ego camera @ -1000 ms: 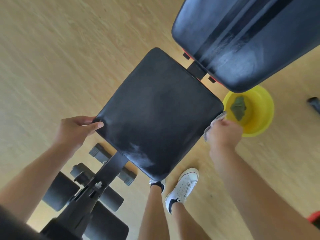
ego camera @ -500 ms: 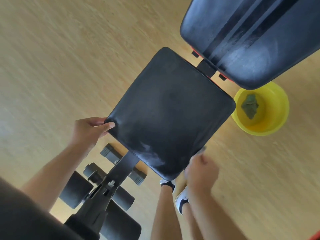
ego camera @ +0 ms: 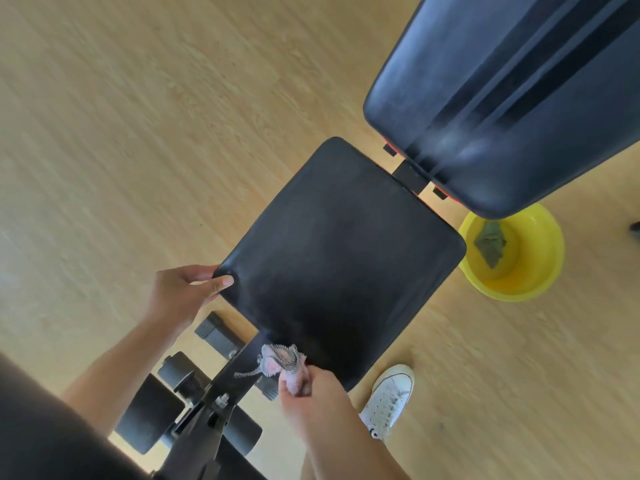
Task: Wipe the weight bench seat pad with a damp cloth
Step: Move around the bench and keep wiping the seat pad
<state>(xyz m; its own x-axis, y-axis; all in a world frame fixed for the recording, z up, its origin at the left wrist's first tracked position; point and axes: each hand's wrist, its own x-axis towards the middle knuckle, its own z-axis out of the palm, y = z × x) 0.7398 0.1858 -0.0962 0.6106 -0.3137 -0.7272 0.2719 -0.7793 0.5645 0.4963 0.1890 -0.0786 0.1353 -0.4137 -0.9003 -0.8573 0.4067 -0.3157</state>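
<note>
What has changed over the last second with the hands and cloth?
The right hand carried the cloth from the seat pad's edge near the yellow basin round to its near end. The left hand kept gripping the pad's corner; the basin stayed put.

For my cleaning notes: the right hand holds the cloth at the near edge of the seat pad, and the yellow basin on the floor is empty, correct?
Not quite: the head view shows the yellow basin holds a green cloth. The rest stands: the right hand holds the cloth at the seat pad's near edge.
</note>
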